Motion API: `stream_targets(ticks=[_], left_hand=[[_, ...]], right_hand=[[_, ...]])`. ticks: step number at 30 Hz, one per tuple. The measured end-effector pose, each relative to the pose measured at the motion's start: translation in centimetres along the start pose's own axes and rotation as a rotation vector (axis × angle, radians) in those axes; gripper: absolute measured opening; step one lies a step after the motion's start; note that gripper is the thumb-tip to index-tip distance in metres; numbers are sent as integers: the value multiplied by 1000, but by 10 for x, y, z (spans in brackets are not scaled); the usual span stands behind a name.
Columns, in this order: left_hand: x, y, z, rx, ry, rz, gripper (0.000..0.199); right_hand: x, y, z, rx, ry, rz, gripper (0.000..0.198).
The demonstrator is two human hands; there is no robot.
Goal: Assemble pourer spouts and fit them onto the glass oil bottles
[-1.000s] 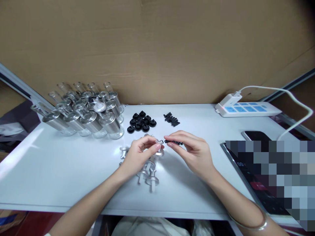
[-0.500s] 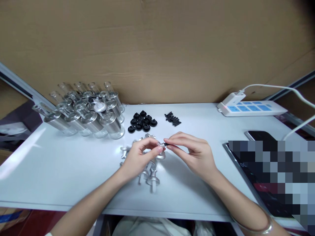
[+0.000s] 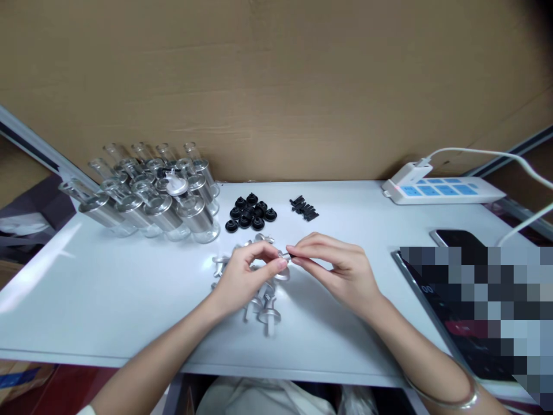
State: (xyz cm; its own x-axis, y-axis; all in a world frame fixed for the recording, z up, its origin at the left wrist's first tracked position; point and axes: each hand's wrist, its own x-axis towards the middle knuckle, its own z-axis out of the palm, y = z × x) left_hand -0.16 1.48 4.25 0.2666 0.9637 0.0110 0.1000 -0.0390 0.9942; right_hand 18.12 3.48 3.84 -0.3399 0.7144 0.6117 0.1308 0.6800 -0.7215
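My left hand (image 3: 244, 276) is closed on a silver metal pourer spout (image 3: 283, 256), mostly hidden by the fingers. Between the thumb and fingertips of my right hand (image 3: 341, 265) is a small black plastic piece (image 3: 291, 255). Its tip meets the end of the spout; whether it goes inside cannot be made out. Below and behind my left hand lie several more silver pourer spouts (image 3: 269, 316) with round caps. A cluster of black rubber stoppers (image 3: 245, 214) lies beyond the hands, with a small pile of black plastic pieces (image 3: 305, 208) to its right.
Several glass bottles with metal sleeves (image 3: 196, 216) stand at the back left of the white table (image 3: 142, 294); a silver pourer (image 3: 176, 183) shows among them. A power strip (image 3: 449, 190) with a white cable, a phone (image 3: 458, 237) and a dark tablet-like device (image 3: 432, 305) lie at right.
The hands stay almost in place. The black piece and the spout have shifted very slightly left between my fingertips. The camera view has moved a little.
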Motion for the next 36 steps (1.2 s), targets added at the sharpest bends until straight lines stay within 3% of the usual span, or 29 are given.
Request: stream_targets(ticks=[4,8,13,19,27,36], left_hand=[[0,-1,0,-4,7,-9,14],[1,-1,-1,-39,5,13,14],[1,0,-1,-45,22,10,15],[0,-1,1,-25,-20,19,15],[1,-1,0,-40,-34,15,15],[0,1,1,-31,-28,26,15]], right_hand=[[0,0,-1,18,-21,43,28],[1,-4,-3,83,-84,199,22],[2,-2,-5,338,-118,484,25],[2,3,-5,655,-163,696,19],[6,1,-5,855,-203,856,17],[8,-2,-5,887,-196,874,17]])
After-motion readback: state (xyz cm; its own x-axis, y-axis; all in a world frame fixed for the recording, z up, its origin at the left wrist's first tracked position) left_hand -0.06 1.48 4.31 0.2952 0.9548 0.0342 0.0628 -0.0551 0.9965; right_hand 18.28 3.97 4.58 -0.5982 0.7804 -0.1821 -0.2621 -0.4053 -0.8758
